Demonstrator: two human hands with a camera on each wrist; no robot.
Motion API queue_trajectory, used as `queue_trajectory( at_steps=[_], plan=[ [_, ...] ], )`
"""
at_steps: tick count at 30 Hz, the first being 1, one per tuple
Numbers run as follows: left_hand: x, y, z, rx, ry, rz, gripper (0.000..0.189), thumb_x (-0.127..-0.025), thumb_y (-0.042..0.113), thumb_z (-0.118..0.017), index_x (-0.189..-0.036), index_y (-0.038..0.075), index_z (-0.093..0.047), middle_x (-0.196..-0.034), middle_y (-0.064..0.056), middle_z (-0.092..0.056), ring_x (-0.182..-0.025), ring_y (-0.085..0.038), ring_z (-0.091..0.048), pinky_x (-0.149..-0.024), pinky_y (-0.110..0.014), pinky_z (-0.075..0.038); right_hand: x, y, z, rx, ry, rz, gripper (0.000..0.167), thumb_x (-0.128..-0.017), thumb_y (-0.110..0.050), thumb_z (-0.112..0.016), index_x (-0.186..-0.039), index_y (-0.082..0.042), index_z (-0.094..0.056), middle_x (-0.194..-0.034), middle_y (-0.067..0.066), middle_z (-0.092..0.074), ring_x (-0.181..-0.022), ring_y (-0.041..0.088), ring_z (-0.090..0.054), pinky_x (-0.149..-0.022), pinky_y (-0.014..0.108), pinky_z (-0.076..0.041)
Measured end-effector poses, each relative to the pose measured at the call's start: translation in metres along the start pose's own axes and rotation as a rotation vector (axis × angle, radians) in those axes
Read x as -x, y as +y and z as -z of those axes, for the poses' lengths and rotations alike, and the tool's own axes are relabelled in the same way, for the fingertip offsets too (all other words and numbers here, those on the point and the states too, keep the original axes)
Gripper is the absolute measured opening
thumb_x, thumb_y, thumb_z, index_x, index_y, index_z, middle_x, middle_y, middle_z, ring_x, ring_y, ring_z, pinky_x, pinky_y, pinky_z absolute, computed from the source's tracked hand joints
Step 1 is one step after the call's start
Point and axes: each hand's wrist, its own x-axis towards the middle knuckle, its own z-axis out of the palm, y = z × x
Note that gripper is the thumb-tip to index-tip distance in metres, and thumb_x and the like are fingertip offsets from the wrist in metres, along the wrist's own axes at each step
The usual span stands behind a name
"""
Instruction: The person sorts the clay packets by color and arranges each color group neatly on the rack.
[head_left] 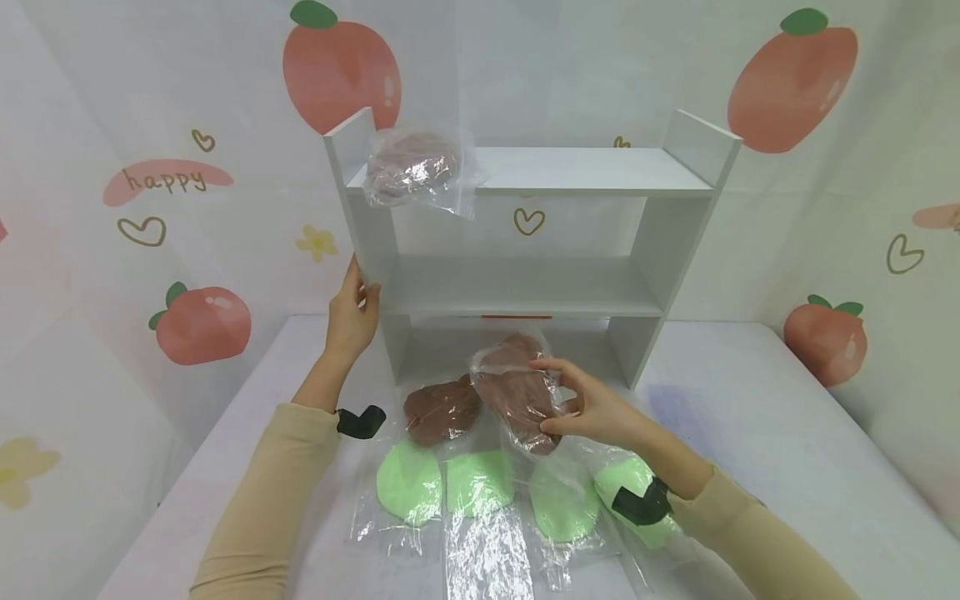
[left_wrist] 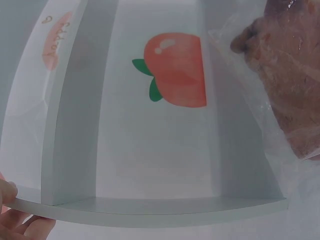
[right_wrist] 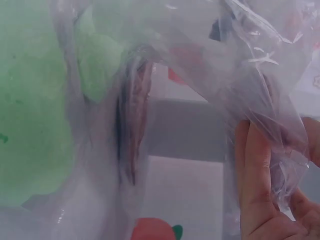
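My left hand (head_left: 351,321) grips the left side panel of a white shelf unit (head_left: 525,287); in the left wrist view its fingers (left_wrist: 35,227) and thumb curl about the edge. My right hand (head_left: 600,410) pinches the right edge of a clear plastic bag of brown, dough-like stuff (head_left: 517,398), lifted and tilted in front of the lowest level. Beside it on the table lies another brown bag (head_left: 441,412). A third brown bag (head_left: 414,167) rests on the left of the top shelf, its clear edge hanging over the front. The bags' exact contents cannot be told.
Several clear bags with flat, light-green pieces (head_left: 480,483) lie in a row on the white table (head_left: 720,433), nearer me than the brown bags. A white sheet printed with fruit (head_left: 341,71) hangs behind the shelf and along both sides.
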Motion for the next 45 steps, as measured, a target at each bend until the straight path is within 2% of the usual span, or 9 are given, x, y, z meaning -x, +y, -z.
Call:
queue_trajectory(
  at_steps=[4, 8, 11, 18, 26, 30, 34, 41, 45],
  plan=[
    [0.000, 0.000, 0.000, -0.003, -0.002, 0.004, 0.062, -0.098, 0.004, -0.042, -0.151, 0.016, -0.013, -0.149, -0.020, -0.033, -0.131, -0.041, -0.040, -0.101, -0.052, -0.046, 0.003, -0.008, -0.002, 0.017, -0.013, 0.078, 0.076, -0.080, -0.007, -0.071, -0.143, -0.019, -0.031, -0.144, 0.017, -0.033, -0.093, 0.021, -0.060, -0.070, 0.029, -0.059],
    [0.000, 0.000, 0.000, -0.006, -0.001, 0.006, 0.062, -0.098, 0.005, -0.042, -0.151, 0.016, -0.013, -0.148, -0.020, -0.034, -0.131, -0.041, -0.041, -0.101, -0.052, -0.046, 0.006, -0.016, -0.003, 0.063, 0.001, 0.146, 0.076, -0.079, -0.004, -0.071, -0.143, -0.016, -0.031, -0.146, 0.013, -0.032, -0.089, 0.017, -0.061, -0.072, 0.028, -0.059],
    [0.000, 0.000, 0.000, -0.006, 0.000, 0.006, 0.061, -0.098, 0.005, -0.041, -0.151, 0.016, -0.014, -0.149, -0.020, -0.034, -0.131, -0.041, -0.041, -0.101, -0.052, -0.046, 0.008, -0.021, -0.002, 0.072, 0.005, 0.175, 0.075, -0.079, -0.003, -0.071, -0.142, -0.015, -0.032, -0.145, 0.014, -0.033, -0.081, 0.013, -0.065, -0.070, 0.028, -0.059],
    [0.000, -0.002, 0.000, -0.013, 0.006, -0.001, 0.061, -0.098, 0.005, -0.042, -0.151, 0.016, -0.014, -0.147, -0.022, -0.035, -0.130, -0.041, -0.042, -0.100, -0.052, -0.047, 0.012, -0.030, 0.002, 0.052, 0.010, 0.236, 0.074, -0.080, -0.001, -0.070, -0.142, -0.012, -0.032, -0.143, 0.014, -0.034, -0.076, 0.014, -0.066, -0.063, 0.027, -0.058],
    [0.000, -0.003, -0.001, -0.009, 0.004, -0.001, 0.061, -0.098, 0.005, -0.042, -0.151, 0.018, -0.015, -0.148, -0.021, -0.034, -0.131, -0.040, -0.042, -0.100, -0.052, -0.047, 0.014, -0.042, 0.011, 0.000, 0.056, 0.325, 0.074, -0.079, 0.008, -0.067, -0.142, -0.005, -0.029, -0.119, 0.022, -0.044, -0.077, 0.011, -0.067, -0.061, 0.029, -0.059],
    [0.000, -0.002, 0.000, -0.006, 0.003, 0.000, 0.061, -0.098, 0.005, -0.042, -0.151, 0.018, -0.015, -0.148, -0.021, -0.035, -0.131, -0.040, -0.042, -0.100, -0.052, -0.046, 0.014, -0.045, 0.015, 0.012, 0.078, 0.365, 0.074, -0.079, 0.011, -0.065, -0.142, -0.004, -0.029, -0.118, 0.023, -0.046, -0.078, 0.007, -0.066, -0.059, 0.030, -0.060],
    [0.000, -0.002, 0.000, -0.004, 0.005, -0.003, 0.061, -0.098, 0.005, -0.042, -0.151, 0.017, -0.014, -0.148, -0.020, -0.034, -0.132, -0.039, -0.040, -0.101, -0.052, -0.046, 0.015, -0.048, 0.019, -0.010, 0.084, 0.377, 0.075, -0.079, 0.010, -0.066, -0.142, -0.004, -0.029, -0.121, 0.022, -0.045, -0.082, 0.010, -0.066, -0.060, 0.033, -0.061],
    [0.000, -0.002, -0.001, -0.008, 0.015, -0.020, 0.061, -0.098, 0.004, -0.042, -0.151, 0.015, -0.016, -0.150, -0.017, -0.033, -0.132, -0.040, -0.040, -0.100, -0.052, -0.046, 0.018, -0.052, 0.025, -0.052, 0.103, 0.405, 0.076, -0.079, 0.013, -0.064, -0.143, -0.010, -0.030, -0.124, 0.008, -0.046, -0.082, 0.011, -0.067, -0.061, 0.031, -0.061],
    [0.000, -0.001, 0.000, -0.009, 0.012, -0.024, 0.060, -0.098, 0.004, -0.042, -0.151, 0.015, -0.015, -0.150, -0.017, -0.033, -0.132, -0.040, -0.040, -0.100, -0.052, -0.046, 0.020, -0.055, 0.029, -0.068, 0.115, 0.445, 0.078, -0.079, 0.016, -0.062, -0.144, -0.012, -0.030, -0.119, 0.001, -0.049, -0.079, 0.010, -0.067, -0.059, 0.028, -0.060]
  ],
)
